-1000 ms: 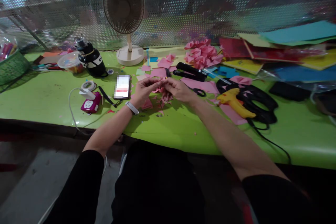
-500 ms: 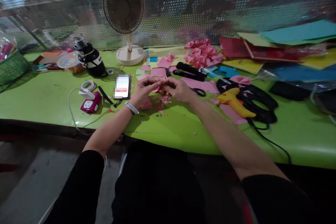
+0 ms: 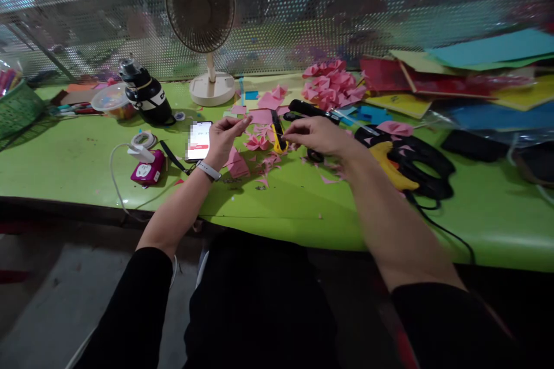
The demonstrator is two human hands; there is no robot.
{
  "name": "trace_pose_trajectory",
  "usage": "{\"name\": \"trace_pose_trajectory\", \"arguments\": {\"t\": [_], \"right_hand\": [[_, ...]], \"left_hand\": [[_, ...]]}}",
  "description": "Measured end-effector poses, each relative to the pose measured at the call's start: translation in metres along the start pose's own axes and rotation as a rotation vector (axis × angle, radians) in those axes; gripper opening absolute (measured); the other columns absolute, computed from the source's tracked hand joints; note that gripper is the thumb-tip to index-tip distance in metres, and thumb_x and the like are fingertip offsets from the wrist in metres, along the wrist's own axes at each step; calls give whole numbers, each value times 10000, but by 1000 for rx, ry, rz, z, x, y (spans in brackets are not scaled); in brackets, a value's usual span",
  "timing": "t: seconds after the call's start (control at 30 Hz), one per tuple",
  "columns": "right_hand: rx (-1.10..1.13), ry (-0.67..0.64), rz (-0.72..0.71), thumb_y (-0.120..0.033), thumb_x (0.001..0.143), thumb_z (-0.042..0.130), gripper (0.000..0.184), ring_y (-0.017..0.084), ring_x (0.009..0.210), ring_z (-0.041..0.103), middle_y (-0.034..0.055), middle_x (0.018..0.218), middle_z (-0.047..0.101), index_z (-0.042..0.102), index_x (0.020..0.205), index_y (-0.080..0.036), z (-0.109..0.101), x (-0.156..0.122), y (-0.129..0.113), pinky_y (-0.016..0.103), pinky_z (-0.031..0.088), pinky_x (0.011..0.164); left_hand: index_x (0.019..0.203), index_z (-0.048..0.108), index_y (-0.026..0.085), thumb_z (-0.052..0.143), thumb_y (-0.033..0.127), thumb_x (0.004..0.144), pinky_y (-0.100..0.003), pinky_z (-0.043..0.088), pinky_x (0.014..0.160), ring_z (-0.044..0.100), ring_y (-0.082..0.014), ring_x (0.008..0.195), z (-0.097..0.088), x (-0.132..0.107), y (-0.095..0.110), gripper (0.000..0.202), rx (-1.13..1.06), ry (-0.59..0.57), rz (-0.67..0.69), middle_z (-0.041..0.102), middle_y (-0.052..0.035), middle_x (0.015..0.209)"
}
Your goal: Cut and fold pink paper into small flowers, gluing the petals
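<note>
My left hand (image 3: pixel 225 137), with a pale band on its wrist, is raised over the table with thumb and fingers pinched together; what they hold, if anything, is too small to make out. To its right, my right hand (image 3: pixel 318 135) is also closed in a pinch, just beside a yellow and black cutter knife (image 3: pixel 279 137); whether anything is in its fingertips is unclear. Between the hands lies a pink folded-paper flower (image 3: pixel 257 142). Nearer me are a folded pink paper piece (image 3: pixel 238 162) and pink paper scraps (image 3: pixel 270 164).
Behind the hands stand a fan (image 3: pixel 212 89), a black bottle (image 3: pixel 149 98) and a heap of pink paper flowers (image 3: pixel 331 83). A phone (image 3: pixel 199 141) lies at left. On the right are a black stapler (image 3: pixel 309 108), a yellow glue gun (image 3: pixel 387 164) with its cord, and stacked coloured sheets (image 3: pixel 489 52).
My hands have parted from where they met over the pink paper, the right one moving farther right. The pink flower and the cutter knife's yellow part now show between them.
</note>
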State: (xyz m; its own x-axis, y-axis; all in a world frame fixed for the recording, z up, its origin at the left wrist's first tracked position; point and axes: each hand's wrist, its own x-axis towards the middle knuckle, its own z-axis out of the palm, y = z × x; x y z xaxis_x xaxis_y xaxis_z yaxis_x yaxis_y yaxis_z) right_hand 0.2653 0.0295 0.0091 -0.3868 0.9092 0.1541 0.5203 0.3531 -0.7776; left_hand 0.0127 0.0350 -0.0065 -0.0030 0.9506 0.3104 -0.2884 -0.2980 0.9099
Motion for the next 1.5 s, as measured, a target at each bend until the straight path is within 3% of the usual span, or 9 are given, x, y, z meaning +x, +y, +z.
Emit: {"name": "trace_pose_trajectory", "arguments": {"t": [0.13, 0.23, 0.5, 0.67, 0.83, 0.9, 1.03, 1.27, 1.5], "right_hand": [[-281, 2, 147, -350, 789, 784, 134, 177, 573, 618, 23, 652, 709, 746, 747, -229, -37, -4, 22, 325, 443, 590], [-443, 0, 185, -333, 782, 782, 111, 188, 605, 632, 34, 681, 730, 760, 733, -236, -52, -5, 36, 323, 436, 598], [-763, 82, 261, -272, 836, 712, 102, 226, 804, 686, 53, 894, 788, 808, 867, -255, -49, -3, 38, 308, 423, 627], [-830, 144, 348, -243, 866, 672, 166, 247, 920, 699, 66, 989, 791, 809, 961, -248, -47, -5, 31, 317, 452, 726], [-784, 281, 515, -227, 874, 699, 223, 253, 925, 673, 161, 1058, 775, 765, 1075, -154, -66, -14, 28, 326, 419, 726], [-722, 225, 588, -210, 862, 722, 222, 226, 857, 670, 171, 992, 779, 749, 1065, -124, -70, -15, 26, 315, 416, 709], [-608, 51, 670, -146, 820, 749, 133, 177, 721, 669, 110, 816, 778, 756, 952, -127, -64, -10, 26, 280, 431, 658], [-642, 156, 630, -187, 735, 803, 57, 219, 726, 719, 43, 666, 737, 764, 774, -201, -60, -2, 47, 296, 493, 677], [-652, 357, 566, -222, 776, 761, 167, 285, 949, 716, 107, 980, 781, 756, 942, -213, -22, 11, 55, 367, 523, 791]], "left_hand": [[683, 721, 173, 910, 409, 647, -226, 462, 596, 552, -53, 584, 2, -2, -4, 305, 68, -76, -22, 682, 0, 685], [698, 731, 171, 904, 405, 657, -231, 477, 605, 573, -61, 596, 3, -3, -6, 293, 82, -101, -34, 693, -9, 699], [669, 719, 163, 926, 393, 616, -211, 490, 583, 579, -54, 571, 7, -7, 1, 314, 57, -146, -65, 665, 9, 636], [690, 722, 162, 925, 402, 618, -202, 486, 585, 570, -47, 568, 6, -6, -2, 322, 84, -141, -74, 661, 13, 641], [703, 725, 158, 904, 366, 669, -198, 484, 582, 565, -43, 568, 4, -5, -6, 277, 59, -176, -60, 658, 10, 648], [714, 725, 157, 896, 365, 682, -200, 488, 591, 570, -44, 578, 4, -6, -6, 271, 66, -187, -70, 663, 7, 661], [703, 707, 152, 909, 389, 652, -210, 488, 591, 566, -48, 575, 5, -7, -6, 316, 89, -171, -87, 665, 4, 660], [703, 693, 155, 909, 408, 648, -219, 493, 601, 564, -54, 580, 4, -6, -8, 337, 115, -165, -88, 654, 7, 655], [736, 706, 162, 882, 398, 697, -226, 508, 619, 587, -64, 602, 3, -8, -9, 297, 141, -194, -83, 669, -3, 680]]}}
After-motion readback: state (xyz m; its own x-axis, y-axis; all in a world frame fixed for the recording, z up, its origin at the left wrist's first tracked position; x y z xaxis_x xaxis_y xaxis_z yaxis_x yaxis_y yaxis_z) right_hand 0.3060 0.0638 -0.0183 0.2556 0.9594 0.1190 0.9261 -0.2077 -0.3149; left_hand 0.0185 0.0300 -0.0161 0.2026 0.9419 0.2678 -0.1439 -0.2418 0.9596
